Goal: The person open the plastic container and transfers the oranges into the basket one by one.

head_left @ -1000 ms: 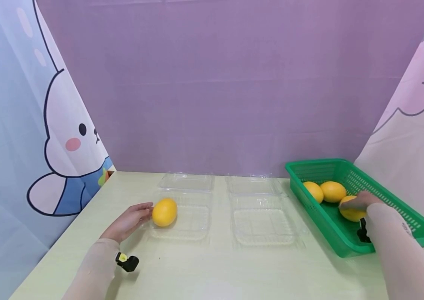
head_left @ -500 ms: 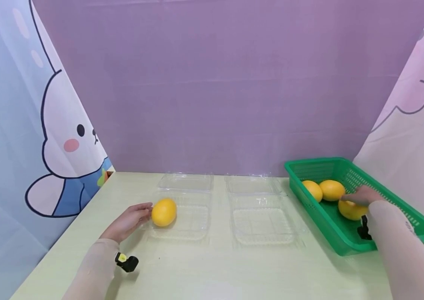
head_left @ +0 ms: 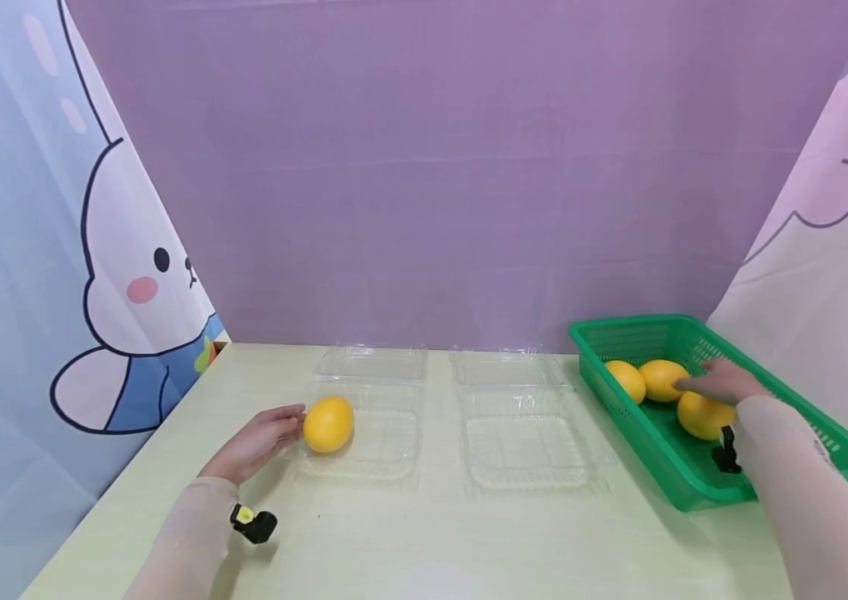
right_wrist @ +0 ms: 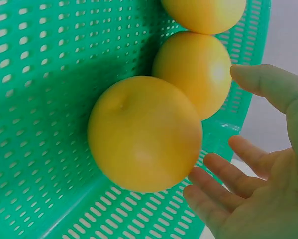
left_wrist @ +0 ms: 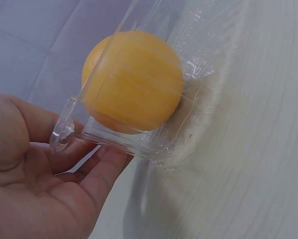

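Observation:
An orange (head_left: 328, 424) lies at the left side of the left clear plastic clamshell box (head_left: 382, 450). My left hand (head_left: 262, 442) holds that box by its left edge; in the left wrist view, thumb and fingers meet the rim and outer wall below the orange. Over the green basket (head_left: 664, 467) is my right hand (head_left: 724, 383), just above the nearest orange (head_left: 703, 416). The right wrist view shows its thumb and fingers spread beside that orange (right_wrist: 144, 134), with nothing gripped. Two more oranges (head_left: 661, 380) sit farther back in the basket.
A second clear clamshell box (head_left: 529, 450) stands with its lid folded back, between the left box and the basket. Both lids (head_left: 373, 364) lie toward the purple curtain (head_left: 424, 167). The pale table (head_left: 409, 542) extends in front of the boxes.
My right hand has loosened from the nearest orange and lifted slightly, its fingers now straighter. That orange stays in the basket. My left hand, the box and its orange keep their places.

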